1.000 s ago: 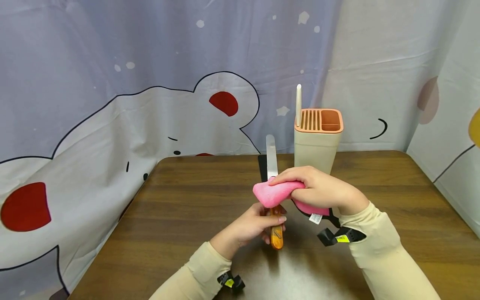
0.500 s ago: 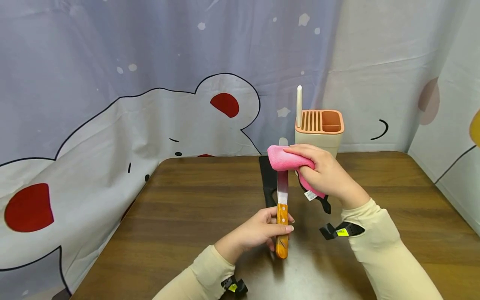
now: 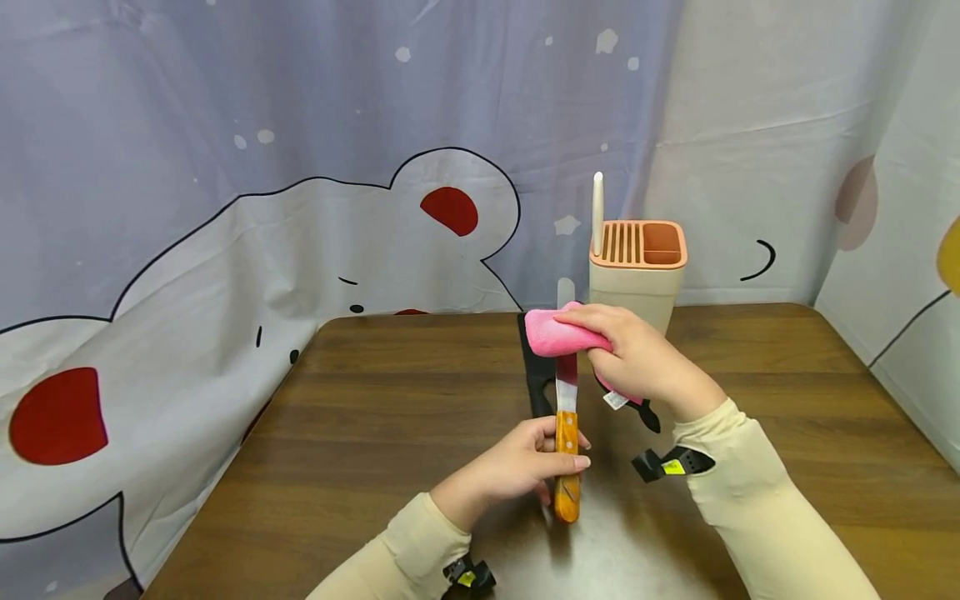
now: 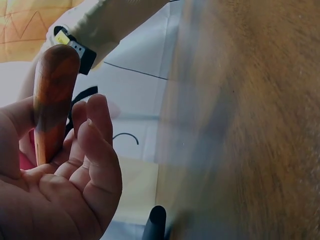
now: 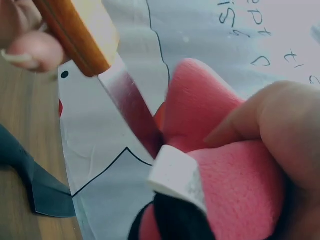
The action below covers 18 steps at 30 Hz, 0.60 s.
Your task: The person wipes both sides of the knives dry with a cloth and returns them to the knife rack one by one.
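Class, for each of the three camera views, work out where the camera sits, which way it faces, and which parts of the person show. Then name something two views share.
Head: sits above, facing forward and down at the table; shows both sleeves, the left hand gripping the knife, the right hand holding the pink cloth.
Left wrist: sits below the hand, facing the palm and wooden handle.
Right wrist: sits close behind the fingers, facing cloth and blade.
Shared: the knife shows in all three.

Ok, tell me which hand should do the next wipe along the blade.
Right. The right hand already pinches the pink cloth around the knife blade, while the left hand grips the wooden handle and probably should just steady it.
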Tool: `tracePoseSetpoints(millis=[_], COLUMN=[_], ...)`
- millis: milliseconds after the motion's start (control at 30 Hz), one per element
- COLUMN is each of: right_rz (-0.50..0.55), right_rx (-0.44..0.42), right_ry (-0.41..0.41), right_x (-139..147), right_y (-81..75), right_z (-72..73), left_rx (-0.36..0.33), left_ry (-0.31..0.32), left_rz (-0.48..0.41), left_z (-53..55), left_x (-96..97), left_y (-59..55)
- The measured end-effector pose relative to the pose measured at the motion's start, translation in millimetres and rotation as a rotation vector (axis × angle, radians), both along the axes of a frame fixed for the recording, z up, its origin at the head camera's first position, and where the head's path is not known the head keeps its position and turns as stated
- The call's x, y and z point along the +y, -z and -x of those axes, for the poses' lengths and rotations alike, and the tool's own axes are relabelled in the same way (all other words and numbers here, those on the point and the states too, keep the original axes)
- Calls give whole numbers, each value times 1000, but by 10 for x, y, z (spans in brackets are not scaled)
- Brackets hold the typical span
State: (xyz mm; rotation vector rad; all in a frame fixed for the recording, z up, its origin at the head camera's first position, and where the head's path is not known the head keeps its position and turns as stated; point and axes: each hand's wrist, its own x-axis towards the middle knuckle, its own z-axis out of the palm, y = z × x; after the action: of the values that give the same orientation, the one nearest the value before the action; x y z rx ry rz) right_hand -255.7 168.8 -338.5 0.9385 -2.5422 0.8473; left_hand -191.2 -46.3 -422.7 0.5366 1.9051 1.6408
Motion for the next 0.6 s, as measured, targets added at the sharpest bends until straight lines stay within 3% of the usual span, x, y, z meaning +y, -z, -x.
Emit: tracePoseSetpoints(millis=[300,600], right_rz=[-100,-125], right_rx=[-82,-184], right_ry=[-145,-240], right_x=[-22,-92], right_y=[-30,-61], right_z=[-107,-208], left_rx=[-35,5], left_ry=[-36,-97], left_rz=[-17,-41], left_z=[55,102], left_x=[-43,-78], left_y=[-7,24])
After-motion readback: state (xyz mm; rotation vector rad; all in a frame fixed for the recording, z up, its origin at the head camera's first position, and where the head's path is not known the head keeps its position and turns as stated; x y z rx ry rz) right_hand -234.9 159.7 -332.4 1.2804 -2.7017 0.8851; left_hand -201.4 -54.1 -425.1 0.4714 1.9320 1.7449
